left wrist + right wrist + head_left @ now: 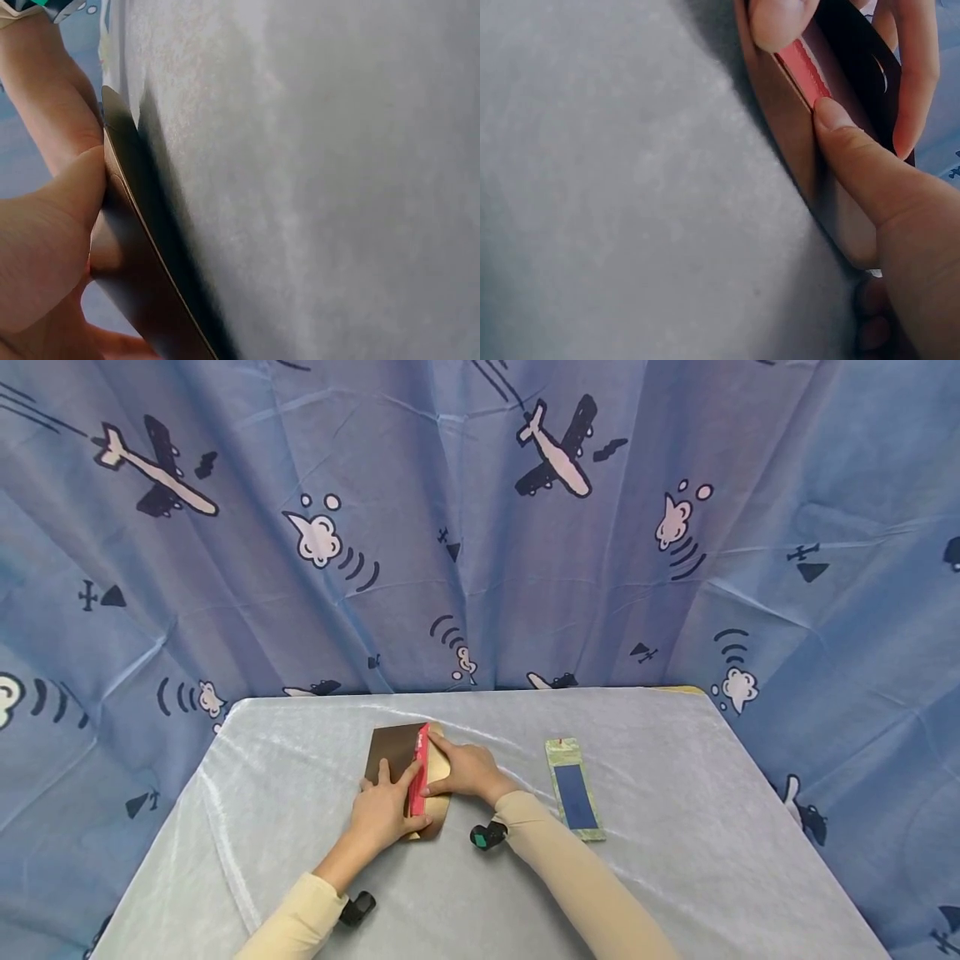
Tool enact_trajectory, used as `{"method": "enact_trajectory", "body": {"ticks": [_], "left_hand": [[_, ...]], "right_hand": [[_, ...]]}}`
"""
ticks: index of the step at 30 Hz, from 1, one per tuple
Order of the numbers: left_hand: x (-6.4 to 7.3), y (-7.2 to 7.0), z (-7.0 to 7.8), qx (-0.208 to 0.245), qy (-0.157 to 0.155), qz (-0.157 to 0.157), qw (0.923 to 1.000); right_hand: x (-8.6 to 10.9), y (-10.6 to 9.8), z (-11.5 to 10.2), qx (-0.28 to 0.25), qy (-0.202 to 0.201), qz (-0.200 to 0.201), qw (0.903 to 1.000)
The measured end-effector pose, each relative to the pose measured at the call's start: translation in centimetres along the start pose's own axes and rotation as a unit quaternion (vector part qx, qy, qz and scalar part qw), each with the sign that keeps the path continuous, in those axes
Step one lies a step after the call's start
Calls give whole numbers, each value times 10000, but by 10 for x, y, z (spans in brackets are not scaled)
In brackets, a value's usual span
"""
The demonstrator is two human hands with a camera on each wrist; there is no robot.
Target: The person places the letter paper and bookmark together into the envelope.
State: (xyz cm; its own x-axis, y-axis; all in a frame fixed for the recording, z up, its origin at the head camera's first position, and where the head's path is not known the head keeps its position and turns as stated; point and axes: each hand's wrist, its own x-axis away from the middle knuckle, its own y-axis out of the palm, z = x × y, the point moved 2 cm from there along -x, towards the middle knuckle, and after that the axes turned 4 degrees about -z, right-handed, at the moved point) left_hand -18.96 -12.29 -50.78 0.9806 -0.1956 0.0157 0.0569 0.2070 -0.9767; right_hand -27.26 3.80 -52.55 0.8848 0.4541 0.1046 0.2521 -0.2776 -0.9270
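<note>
A table (697, 877) covered in pale, silvery cloth fills the lower part of the head view. Its far edge runs straight across in front of a blue curtain (390, 468) printed with aeroplanes; its side edges slant outward toward the viewer. A broad stretch of cloth lies between the hands and the left edge, a wider one toward the right edge, and a narrow band toward the far edge. On the right, a green packet (576, 797) with a dark blue panel lies just beyond the right sleeve (577, 868), well short of the table's edge.

A flat brown and gold folder (393, 745) lies left of centre, directly under both hands. A red strip (417, 800) runs lengthwise down it, between the brown side and the gold side. The left hand (381, 812) holds the brown side, fingers spread over it and thumb at the near end. The right hand (471, 770) grips the gold side, thumb and forefinger set apart; the right wrist view shows the thumb tip against the edge beside the red strip. In the left wrist view, a dark shadow follows the folder's edge along the cloth.
</note>
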Motion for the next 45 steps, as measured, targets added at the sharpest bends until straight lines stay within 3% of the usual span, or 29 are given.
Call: {"method": "enact_trajectory", "body": {"ticks": [45], "left_hand": [[2,-2,1,-7,-53,-57,10000]], "right_hand": [[1,1,-1,153,-147,131,9997]]}}
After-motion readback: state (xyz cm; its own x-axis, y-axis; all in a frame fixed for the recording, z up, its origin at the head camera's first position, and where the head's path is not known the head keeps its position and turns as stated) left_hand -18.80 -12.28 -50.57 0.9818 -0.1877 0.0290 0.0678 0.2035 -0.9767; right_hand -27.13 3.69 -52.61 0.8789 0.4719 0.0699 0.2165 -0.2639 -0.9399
